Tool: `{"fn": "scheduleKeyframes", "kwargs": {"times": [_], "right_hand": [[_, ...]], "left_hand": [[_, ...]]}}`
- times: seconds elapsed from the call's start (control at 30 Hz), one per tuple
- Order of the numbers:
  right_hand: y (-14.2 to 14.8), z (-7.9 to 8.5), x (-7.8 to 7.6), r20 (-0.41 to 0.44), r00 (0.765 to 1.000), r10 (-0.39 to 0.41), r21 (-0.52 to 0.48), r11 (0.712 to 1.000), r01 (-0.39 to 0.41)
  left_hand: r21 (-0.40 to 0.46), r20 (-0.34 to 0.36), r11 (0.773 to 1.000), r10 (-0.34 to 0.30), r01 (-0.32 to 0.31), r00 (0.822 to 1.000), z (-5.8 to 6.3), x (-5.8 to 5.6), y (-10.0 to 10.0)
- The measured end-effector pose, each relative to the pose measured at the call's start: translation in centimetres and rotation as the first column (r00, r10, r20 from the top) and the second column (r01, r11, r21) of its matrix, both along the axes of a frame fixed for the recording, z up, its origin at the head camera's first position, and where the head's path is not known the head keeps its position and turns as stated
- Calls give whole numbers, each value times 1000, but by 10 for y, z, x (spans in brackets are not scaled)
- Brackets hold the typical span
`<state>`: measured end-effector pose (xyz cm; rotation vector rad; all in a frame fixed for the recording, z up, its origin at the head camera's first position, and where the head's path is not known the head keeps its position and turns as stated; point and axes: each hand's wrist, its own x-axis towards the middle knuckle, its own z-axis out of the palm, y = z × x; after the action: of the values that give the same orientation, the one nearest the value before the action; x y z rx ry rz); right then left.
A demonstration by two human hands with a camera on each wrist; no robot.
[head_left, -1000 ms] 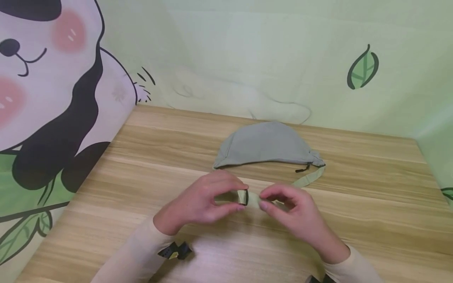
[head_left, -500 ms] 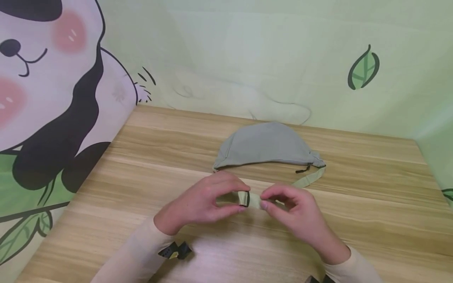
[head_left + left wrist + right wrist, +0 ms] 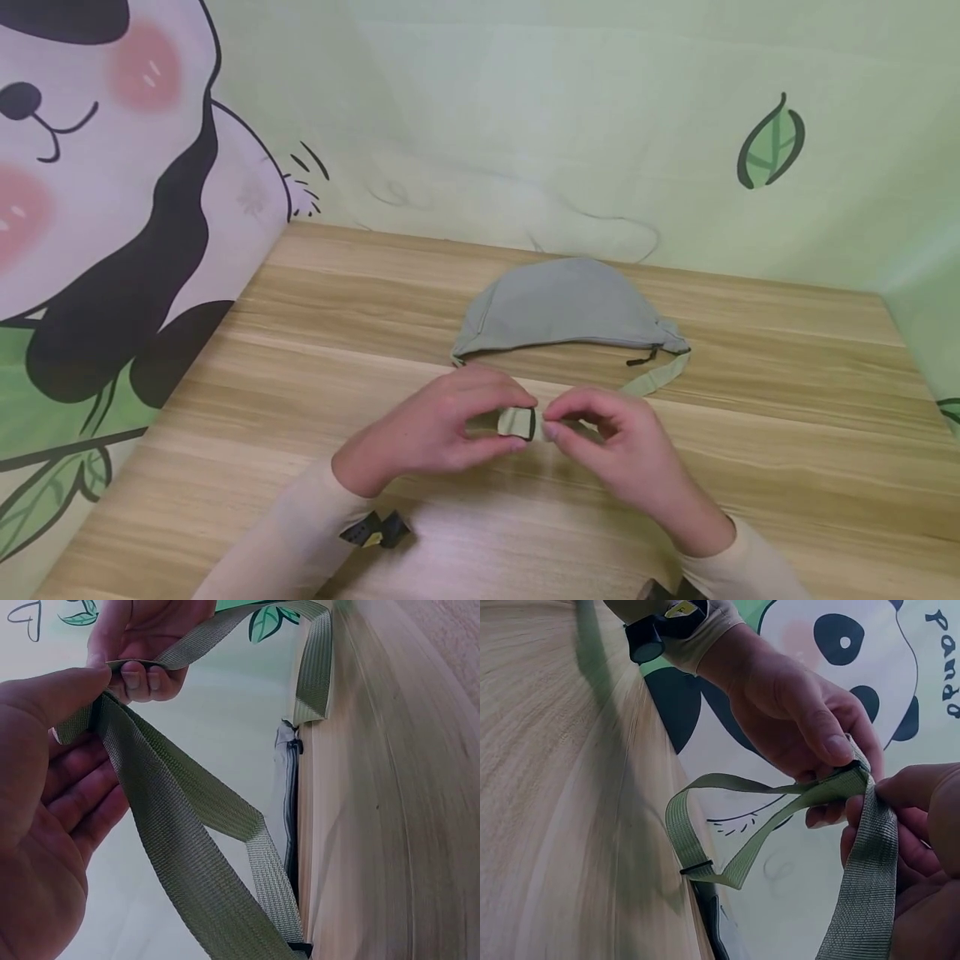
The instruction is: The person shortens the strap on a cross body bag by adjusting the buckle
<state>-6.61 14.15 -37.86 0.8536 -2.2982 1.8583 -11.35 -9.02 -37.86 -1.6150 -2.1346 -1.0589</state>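
Note:
A grey waist bag (image 3: 562,304) lies on the wooden table, its light green webbing strap (image 3: 161,810) lifted toward the hands. My left hand (image 3: 442,421) pinches a black strap slider (image 3: 532,423) between thumb and fingers, and a short loop of webbing stands out on its left side. Just right of the slider, my right hand (image 3: 618,433) pinches the strap between thumb and forefinger. In the left wrist view two lengths of webbing hang from the left hand toward the bag. The right wrist view shows the strap (image 3: 870,847) running down past the right fingers.
The bag's black zipper pull (image 3: 641,360) sits by its right corner. Behind the wooden table (image 3: 337,275) stands a pale green wall (image 3: 487,100) with panda and leaf drawings. Dark devices are strapped to both wrists.
The hands have drawn closer together, the right shifting slightly left and the left slightly right. The webbing loop at the slider's left has grown, while less strap shows between slider and right fingers.

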Motion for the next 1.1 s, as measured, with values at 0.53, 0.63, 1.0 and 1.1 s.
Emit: {"fn": "scheduleKeyframes", "kwargs": {"times": [0.53, 0.63, 1.0, 1.1], "right_hand": [[5, -6, 0, -30, 999, -19, 78, 997, 22], [9, -7, 2, -18, 1000, -24, 89, 996, 26], [16, -7, 3, 12, 1000, -8, 105, 994, 6], [14, -5, 2, 23, 1000, -3, 110, 994, 1]], "left_hand": [[27, -1, 999, 25, -25, 1000, -4, 1, -3], [26, 2, 999, 31, -31, 1000, -4, 1, -5], [7, 6, 1000, 19, -19, 1000, -5, 1, -6], [-1, 8, 1000, 14, -14, 1000, -5, 1, -6]]}}
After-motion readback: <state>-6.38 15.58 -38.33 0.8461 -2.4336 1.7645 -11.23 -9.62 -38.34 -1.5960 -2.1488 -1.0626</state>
